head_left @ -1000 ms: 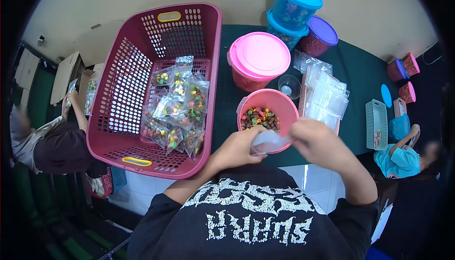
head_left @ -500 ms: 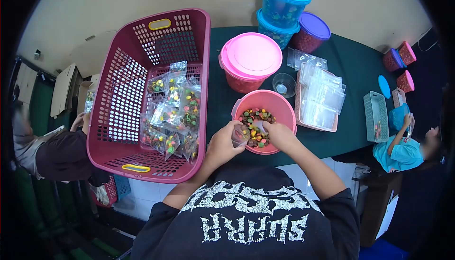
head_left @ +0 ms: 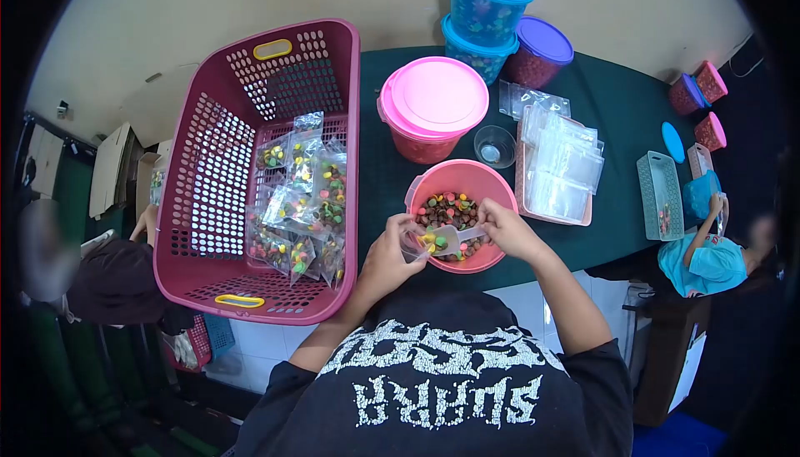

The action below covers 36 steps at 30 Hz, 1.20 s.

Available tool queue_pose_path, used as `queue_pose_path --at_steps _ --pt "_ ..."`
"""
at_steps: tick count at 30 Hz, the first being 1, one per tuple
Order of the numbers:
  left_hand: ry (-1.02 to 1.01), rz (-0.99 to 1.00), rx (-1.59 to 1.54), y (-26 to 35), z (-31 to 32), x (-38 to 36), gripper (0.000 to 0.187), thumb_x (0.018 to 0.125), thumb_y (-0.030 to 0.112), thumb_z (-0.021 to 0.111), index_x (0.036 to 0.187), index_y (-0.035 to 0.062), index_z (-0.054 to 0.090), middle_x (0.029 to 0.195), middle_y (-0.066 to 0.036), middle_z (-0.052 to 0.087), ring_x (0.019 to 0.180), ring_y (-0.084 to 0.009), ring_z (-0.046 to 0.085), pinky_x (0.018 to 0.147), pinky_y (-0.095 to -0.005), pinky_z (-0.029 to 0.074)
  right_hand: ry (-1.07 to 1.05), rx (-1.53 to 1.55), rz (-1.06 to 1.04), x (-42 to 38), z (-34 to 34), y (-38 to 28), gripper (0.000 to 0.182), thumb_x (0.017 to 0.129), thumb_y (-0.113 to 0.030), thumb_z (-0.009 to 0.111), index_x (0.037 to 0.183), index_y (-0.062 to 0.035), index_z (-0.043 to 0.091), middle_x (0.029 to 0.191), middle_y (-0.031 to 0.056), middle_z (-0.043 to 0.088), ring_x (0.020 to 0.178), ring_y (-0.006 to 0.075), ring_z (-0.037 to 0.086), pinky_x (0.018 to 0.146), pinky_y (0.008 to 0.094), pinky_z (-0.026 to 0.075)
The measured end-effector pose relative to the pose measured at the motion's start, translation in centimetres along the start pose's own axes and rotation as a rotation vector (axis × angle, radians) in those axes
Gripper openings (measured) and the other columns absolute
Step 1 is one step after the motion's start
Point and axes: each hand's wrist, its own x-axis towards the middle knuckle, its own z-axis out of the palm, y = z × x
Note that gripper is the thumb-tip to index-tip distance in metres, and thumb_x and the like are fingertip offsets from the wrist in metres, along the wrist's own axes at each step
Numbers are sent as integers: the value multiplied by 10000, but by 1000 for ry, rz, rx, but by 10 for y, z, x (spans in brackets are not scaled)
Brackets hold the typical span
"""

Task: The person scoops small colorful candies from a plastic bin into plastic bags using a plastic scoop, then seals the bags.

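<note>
Clearly, "SUARA" upside-down on black shirt (head_left: 442,390)

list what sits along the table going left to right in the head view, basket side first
maroon basket → pink-lidded tub → small glass cup → tray of empty clear bags → green slotted basket

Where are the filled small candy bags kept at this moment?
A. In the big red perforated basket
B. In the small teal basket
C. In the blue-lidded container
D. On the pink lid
A: the filled candy bags lie piled on the floor of the big red perforated basket, left of the pink bowl.
</note>
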Motion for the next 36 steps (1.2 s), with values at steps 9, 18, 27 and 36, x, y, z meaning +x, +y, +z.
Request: queue_pose_path --at_steps 9,18,27,36 --pt "93 27 19 10 -3 -2 506 731 113 758 1135 17 470 1035 -111 601 969 -208 611 859 -327 480 303 209 -54 -13 -11 8 114 906 -7 510 936 -56 411 749 45 515 592 92 497 521 266 412" --pt "160 181 288 28 -3 2 570 624 105 784 1127 42 523 1083 -128 581 1013 -308 565 851 -396 465 440 341 -81 -36 -29 -30 137 902 -55 561 930 -51 427 680 5 488 537 51 439 459 232 344" --pt "34 104 95 35 0 4 611 665 148 793 1181 25 490 1131 -130 579 1052 -278 566 914 -371 451 516 -453 -554 -68 -2 -107 104 838 -49 593 914 -15 532 816 134 583 786 308 594 686 404 476" --pt "-96 116 -446 41 -6 9 593 707 140 781 1196 15 470 1097 -124 575 1039 -181 573 913 -315 445 343 -776 -893 -80 -23 -156 194 719 -67 645 901 -53 581 775 73 547 750 265 566 620 365 460"
